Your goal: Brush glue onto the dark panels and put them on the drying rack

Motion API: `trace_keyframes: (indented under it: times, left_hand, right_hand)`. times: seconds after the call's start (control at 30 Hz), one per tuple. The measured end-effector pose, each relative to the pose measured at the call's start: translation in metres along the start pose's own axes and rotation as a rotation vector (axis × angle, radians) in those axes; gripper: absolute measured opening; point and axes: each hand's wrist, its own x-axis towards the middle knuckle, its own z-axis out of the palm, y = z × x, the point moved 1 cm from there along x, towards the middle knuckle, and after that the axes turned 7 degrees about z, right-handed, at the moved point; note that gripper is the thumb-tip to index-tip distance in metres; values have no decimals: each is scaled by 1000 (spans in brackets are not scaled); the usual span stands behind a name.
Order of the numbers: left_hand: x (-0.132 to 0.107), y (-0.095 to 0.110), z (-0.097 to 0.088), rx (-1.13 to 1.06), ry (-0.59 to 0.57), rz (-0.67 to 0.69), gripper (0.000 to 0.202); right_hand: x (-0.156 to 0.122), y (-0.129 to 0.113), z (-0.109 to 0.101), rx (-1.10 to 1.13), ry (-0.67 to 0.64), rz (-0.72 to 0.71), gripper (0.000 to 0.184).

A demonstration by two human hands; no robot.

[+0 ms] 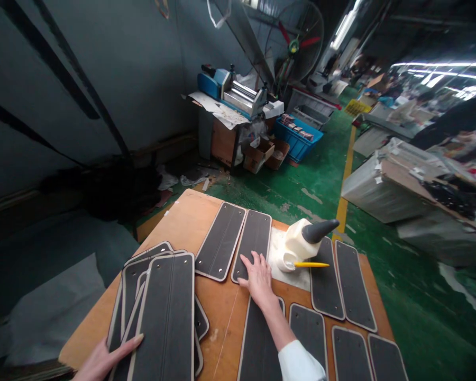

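My left hand [110,355] grips the left edge of a dark grey rectangular panel [167,312] with pale trim, its thumb on top and its other fingers hidden. That panel lies over a fanned stack of similar panels [131,275]. With fingers spread, my right hand [257,278] rests its fingertips on the lower end of another flat panel [254,235]. One more panel [222,241] lies just left of it, and another panel [257,338] is partly under my right forearm. The panels have small metal rivets or holes near their corners.
On the brown tabletop [218,317], a white bottle with a dark cone tip [301,238] and a small cup [287,262] holding a yellow stick [311,264] stand on a pale sheet. Several panels [355,286] lie to the right. Beyond are a roller machine [241,98] and blue crate [297,137].
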Motion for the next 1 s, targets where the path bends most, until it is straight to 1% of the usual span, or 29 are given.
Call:
trace_keyframes:
  times: [0.03, 0.1, 0.17, 0.23, 0.27, 0.33, 0.37, 0.4, 0.47, 0.53, 0.6, 0.67, 0.73, 0.77, 0.83, 0.93, 1.0]
  left_hand:
    - [1, -1, 0, 1, -7, -4, 85]
    - [2, -2, 0, -10, -65, -15, 79]
    - [1, -3, 0, -26, -140, -3, 70]
    - [-4, 0, 2, -43, -193, 30, 65]
    - [-7, 2, 4, -56, -206, 56, 65]
    - [-13, 7, 7, -82, -209, 97, 65]
    - [-16, 9, 8, -94, -204, 109, 65]
    - [-18, 12, 9, -105, -200, 120, 65]
    - [-21, 14, 9, -123, -208, 137, 65]
    - [-22, 14, 7, -119, -214, 146, 65]
    - [-21, 12, 3, -116, -212, 149, 67]
    - [-19, 10, 0, -142, -211, 144, 73]
    - [-17, 8, -2, -187, -229, 143, 76]
    - [-17, 7, -2, -207, -235, 140, 76]
    - [-17, 6, -2, -237, -230, 128, 70]
    - [-17, 5, -4, -264, -192, 91, 65]
    - [-18, 5, -6, -269, -147, 91, 67]
  right_hand:
    - [0, 0, -2, -8, -5, 4, 77]
    - [-1, -4, -7, -9, 9, 4, 73]
    - [-6, -15, -12, 45, 60, -24, 62]
    - [-18, -34, -10, 192, 67, -100, 47]
    - [-26, -47, -6, 286, 34, -135, 42]
    - [-49, -76, 7, 436, -88, -163, 40]
    - [-62, -90, 14, 471, -138, -155, 41]
    - [-75, -104, 22, 479, -160, -132, 43]
    - [-98, -127, 33, 457, -124, -73, 43]
    - [-111, -141, 40, 476, -47, -17, 37]
    - [-114, -145, 44, 602, -22, 20, 25]
    - [-107, -141, 46, 837, -67, 57, 16]
    - [-97, -133, 46, 1064, -137, 81, 13]
    - [-92, -128, 44, 1134, -167, 80, 16]
    - [-82, -120, 38, 1167, -175, 71, 23]
    - [-64, -113, 23, 1167, -98, 75, 23]
    - [-44, -115, 14, 1241, -59, 62, 24]
